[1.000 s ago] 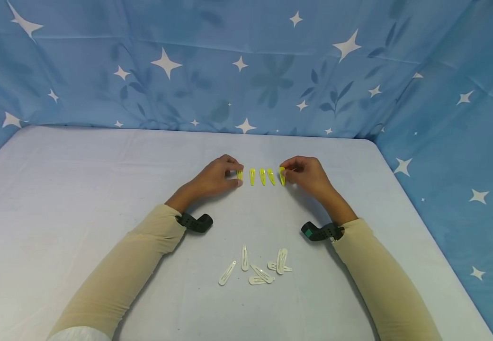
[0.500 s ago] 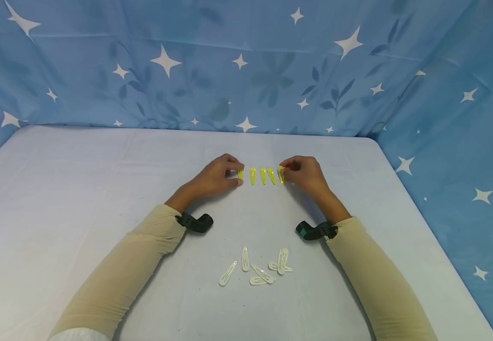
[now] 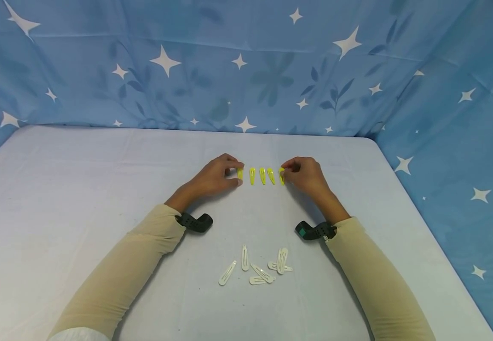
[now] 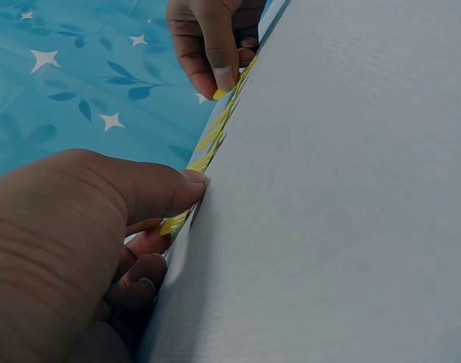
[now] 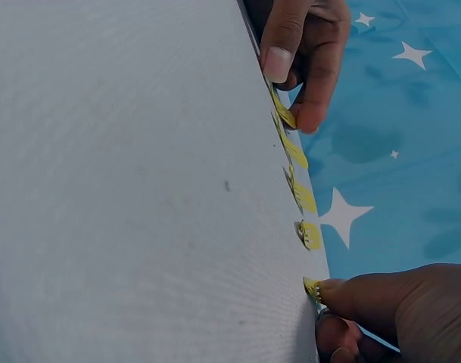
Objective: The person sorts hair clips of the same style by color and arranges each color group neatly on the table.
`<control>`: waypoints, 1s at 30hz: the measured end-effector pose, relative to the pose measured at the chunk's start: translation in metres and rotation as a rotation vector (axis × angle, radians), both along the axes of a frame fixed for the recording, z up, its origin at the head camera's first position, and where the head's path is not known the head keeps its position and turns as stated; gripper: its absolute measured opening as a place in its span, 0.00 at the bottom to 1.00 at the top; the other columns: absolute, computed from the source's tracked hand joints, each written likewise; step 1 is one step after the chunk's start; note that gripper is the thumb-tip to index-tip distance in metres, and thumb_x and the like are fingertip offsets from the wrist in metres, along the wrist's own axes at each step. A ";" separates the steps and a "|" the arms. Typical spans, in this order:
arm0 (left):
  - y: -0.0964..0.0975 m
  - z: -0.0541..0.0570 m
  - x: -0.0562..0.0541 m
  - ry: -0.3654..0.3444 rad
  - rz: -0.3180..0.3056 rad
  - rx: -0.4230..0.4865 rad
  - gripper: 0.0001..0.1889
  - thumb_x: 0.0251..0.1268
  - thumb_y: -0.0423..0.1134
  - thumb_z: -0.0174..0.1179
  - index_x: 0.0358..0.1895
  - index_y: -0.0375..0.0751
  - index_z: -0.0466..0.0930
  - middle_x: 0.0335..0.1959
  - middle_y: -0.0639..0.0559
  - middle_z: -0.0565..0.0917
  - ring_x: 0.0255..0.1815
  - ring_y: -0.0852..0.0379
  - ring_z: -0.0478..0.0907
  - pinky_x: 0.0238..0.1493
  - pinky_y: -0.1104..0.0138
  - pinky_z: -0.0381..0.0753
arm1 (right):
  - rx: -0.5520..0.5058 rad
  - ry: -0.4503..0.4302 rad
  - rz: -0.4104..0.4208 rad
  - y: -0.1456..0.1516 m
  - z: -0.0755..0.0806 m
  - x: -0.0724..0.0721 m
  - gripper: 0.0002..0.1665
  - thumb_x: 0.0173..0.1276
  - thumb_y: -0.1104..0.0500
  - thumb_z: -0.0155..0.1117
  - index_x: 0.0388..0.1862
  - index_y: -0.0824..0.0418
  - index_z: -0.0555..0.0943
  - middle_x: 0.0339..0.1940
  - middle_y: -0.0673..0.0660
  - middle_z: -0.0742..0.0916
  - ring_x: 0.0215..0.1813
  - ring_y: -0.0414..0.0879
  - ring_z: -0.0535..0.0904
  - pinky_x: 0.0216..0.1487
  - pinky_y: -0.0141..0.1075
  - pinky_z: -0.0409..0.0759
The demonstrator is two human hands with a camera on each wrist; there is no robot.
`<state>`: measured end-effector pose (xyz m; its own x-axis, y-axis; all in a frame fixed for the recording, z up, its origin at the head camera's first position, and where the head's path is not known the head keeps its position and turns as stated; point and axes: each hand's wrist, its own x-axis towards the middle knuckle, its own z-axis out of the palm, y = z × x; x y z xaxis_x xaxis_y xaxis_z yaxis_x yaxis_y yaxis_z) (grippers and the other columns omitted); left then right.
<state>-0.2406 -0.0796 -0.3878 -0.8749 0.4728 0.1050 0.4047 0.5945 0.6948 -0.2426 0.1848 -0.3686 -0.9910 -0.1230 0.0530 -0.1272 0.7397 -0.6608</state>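
A row of yellow snap hair clips lies toward the table's far side. At its left end my left hand (image 3: 216,177) pinches the outermost clip (image 3: 239,174) lengthwise, index finger at the top and thumb at the bottom. The opposite end clip (image 3: 282,175) is between the thumb and fingers of my right hand (image 3: 308,176), which cover part of it. Between the hands lie three more yellow clips: an upright one (image 3: 252,175), a middle one (image 3: 262,175) and a slightly slanted one (image 3: 271,175). In the right wrist view, the right-hand clip (image 5: 312,288) shows under the thumb tip.
Several cream snap clips lie nearer me, a lone slanted one (image 3: 227,273) at left and an overlapping group (image 3: 282,261) at right. The white-covered table (image 3: 101,189) meets a blue star-patterned curtain (image 3: 212,85) behind it. Black wrist cameras (image 3: 195,223) sit on both wrists.
My right hand and forearm have shifted slightly left, bringing the right end clip a little closer to the row. My left hand and the cream clips have stayed in place.
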 end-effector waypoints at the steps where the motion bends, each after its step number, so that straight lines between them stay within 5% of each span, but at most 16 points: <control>1: 0.000 0.000 0.000 -0.001 -0.002 0.001 0.24 0.64 0.36 0.64 0.63 0.38 0.76 0.57 0.45 0.74 0.47 0.51 0.71 0.48 0.59 0.71 | -0.004 -0.004 0.000 0.000 0.000 0.000 0.10 0.63 0.64 0.65 0.43 0.65 0.85 0.34 0.59 0.84 0.36 0.50 0.76 0.34 0.37 0.72; 17: 0.001 0.000 0.000 0.001 0.008 -0.010 0.29 0.64 0.38 0.65 0.68 0.38 0.71 0.56 0.45 0.74 0.43 0.52 0.69 0.43 0.61 0.69 | -0.023 -0.008 0.004 0.002 0.002 0.004 0.11 0.64 0.63 0.64 0.44 0.64 0.85 0.35 0.58 0.84 0.37 0.50 0.76 0.35 0.39 0.72; 30: 0.000 0.007 -0.001 -0.085 0.043 0.133 0.30 0.63 0.37 0.65 0.69 0.37 0.70 0.60 0.42 0.70 0.42 0.51 0.72 0.42 0.62 0.71 | -0.029 -0.007 0.006 0.011 0.004 0.010 0.11 0.66 0.63 0.64 0.45 0.64 0.85 0.36 0.58 0.84 0.36 0.50 0.75 0.32 0.38 0.73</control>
